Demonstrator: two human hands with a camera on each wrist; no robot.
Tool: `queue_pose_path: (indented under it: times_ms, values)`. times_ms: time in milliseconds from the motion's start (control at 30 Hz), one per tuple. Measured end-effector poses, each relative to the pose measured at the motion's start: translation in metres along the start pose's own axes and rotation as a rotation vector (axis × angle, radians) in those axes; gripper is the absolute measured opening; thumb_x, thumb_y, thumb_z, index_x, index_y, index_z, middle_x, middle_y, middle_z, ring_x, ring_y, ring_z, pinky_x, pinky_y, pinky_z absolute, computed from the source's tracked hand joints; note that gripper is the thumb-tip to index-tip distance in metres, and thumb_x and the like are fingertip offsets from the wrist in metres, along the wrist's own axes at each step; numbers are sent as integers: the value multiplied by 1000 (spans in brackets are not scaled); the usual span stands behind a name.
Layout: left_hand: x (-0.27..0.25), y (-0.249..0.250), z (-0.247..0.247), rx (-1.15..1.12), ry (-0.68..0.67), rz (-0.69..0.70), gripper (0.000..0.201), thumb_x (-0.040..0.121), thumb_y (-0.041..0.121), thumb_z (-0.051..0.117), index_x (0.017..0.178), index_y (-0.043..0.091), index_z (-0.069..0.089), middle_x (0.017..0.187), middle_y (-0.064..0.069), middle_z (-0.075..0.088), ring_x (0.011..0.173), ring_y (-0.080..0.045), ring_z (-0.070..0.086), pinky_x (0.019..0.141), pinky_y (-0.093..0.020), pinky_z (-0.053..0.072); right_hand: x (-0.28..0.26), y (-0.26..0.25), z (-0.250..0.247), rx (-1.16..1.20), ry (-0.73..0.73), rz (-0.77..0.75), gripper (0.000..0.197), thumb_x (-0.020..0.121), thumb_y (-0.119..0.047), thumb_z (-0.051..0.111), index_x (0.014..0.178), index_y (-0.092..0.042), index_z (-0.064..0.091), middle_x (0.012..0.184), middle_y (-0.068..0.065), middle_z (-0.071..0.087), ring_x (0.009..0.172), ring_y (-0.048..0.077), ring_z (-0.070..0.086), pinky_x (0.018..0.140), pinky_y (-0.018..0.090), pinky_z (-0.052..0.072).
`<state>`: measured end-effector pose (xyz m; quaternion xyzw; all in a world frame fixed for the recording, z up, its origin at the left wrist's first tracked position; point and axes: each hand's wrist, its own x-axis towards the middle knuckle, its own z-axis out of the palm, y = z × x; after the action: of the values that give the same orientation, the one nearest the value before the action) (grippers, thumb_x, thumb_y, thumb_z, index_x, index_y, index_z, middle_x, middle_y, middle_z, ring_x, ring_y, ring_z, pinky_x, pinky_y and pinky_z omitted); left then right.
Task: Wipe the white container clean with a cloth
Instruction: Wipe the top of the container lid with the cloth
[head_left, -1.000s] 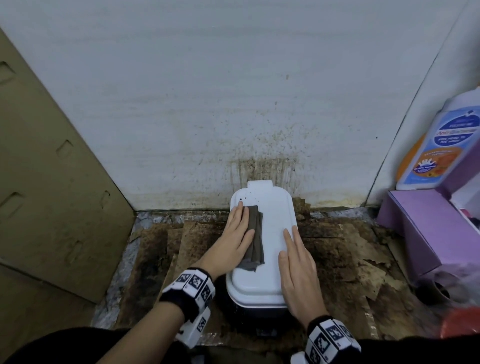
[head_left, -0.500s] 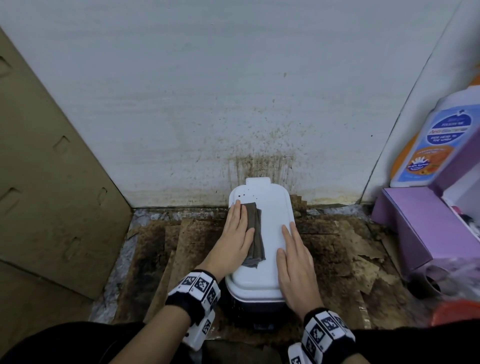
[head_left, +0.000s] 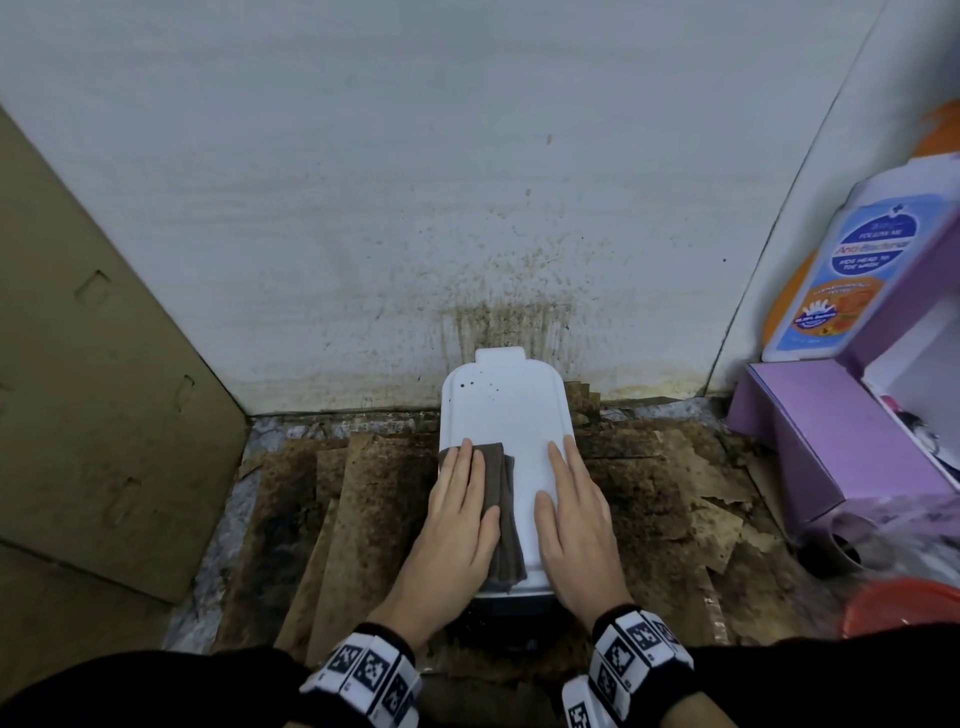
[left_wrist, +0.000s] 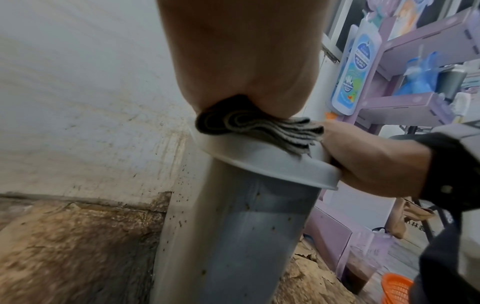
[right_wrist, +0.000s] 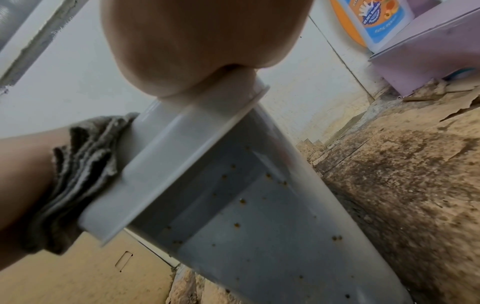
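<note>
Head view: left hand (head_left: 457, 525) lies flat, fingers straight, pressing a folded dark cloth (head_left: 501, 514) onto the left half of the lid of the white container (head_left: 511, 415); right hand (head_left: 574, 519) rests open and flat on the lid's right half, steadying it. Compared with the frame half a second earlier, left hand and cloth sit nearer the lid's front end — the cloth's near edge now reaches almost to the front rim, where before it covered the far-left part. Dark specks show on the bared far-left corner of the lid. Left wrist view: the cloth's folded layers (left_wrist: 259, 125) are squeezed between palm and lid. Right wrist view: the container's side wall (right_wrist: 246, 205) carries small brown spots. Container stands against a white wall (head_left: 363, 182) bearing brown splatter and drip marks just above it, on stained, torn cardboard sheets (head_left: 675, 493) covering the floor. Plain cardboard panel (head_left: 93, 389) leans at left; at right — a purple shelf unit (head_left: 810, 431) beside a white bottle (head_left: 852, 260) with a blue-and-orange label.
</note>
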<state>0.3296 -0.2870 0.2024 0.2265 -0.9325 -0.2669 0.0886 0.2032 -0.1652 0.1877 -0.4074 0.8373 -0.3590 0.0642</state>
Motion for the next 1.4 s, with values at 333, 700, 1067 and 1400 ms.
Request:
queue_pose_path:
  times_ms: [333, 700, 1067, 1400]
  values:
    - [36, -23, -21, -47, -155, 11, 65, 111, 40, 24, 162, 21, -12, 165, 14, -30, 149, 3, -30, 118, -12, -15, 2, 1, 3, 4, 3, 4, 55, 108, -31, 30, 160, -28, 15, 169, -12, 2, 152, 7, 15, 118, 18, 4]
    - [115, -37, -42, -7, -240, -25, 66, 113, 37, 21, 161, 10, -16, 167, 0, -28, 151, -11, -28, 121, -25, -11, 3, 0, 1, 21, -20, 5, 55, 108, -32, 30, 160, -33, 10, 168, -18, -5, 151, 2, 9, 116, 13, -1]
    - [139, -40, -46, -21, -200, -34, 66, 113, 35, 23, 161, 8, -13, 169, -4, -22, 156, -19, -21, 124, -31, -10, 2, -1, -2, 18, -42, 8, 56, 108, -34, 30, 160, -34, 8, 167, -19, -6, 148, -1, 8, 118, 19, 4]
    - [88, -25, -32, -26, -150, -26, 66, 113, 35, 25, 161, 12, -15, 162, 6, -34, 151, -9, -31, 114, -15, -19, -1, 2, 1, 31, -41, 25, 56, 107, -33, 30, 160, -33, 11, 167, -18, -4, 152, 7, 11, 120, 22, 6]
